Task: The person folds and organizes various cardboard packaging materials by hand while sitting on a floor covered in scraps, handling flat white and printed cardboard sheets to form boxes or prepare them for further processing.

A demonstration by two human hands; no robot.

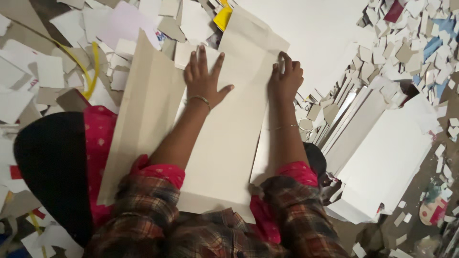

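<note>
Pressing flat with the left hand point(204, 79), fingers spread, on the large cream paper sheet point(224, 143) lying across the lap at centre. Pinching its far edge at one o'clock with the right hand point(286, 76), fingers curled. Possibly creasing crooked through uneven pressure. Stacked white folded sheets point(377, 157) at three o'clock; scattered paper scraps point(406, 52) beyond, at two o'clock.

Floor point(432, 179) strewn with paper scraps point(401, 52), stacked white sheets point(382, 157), yellow cord point(93, 67), dim light
</note>
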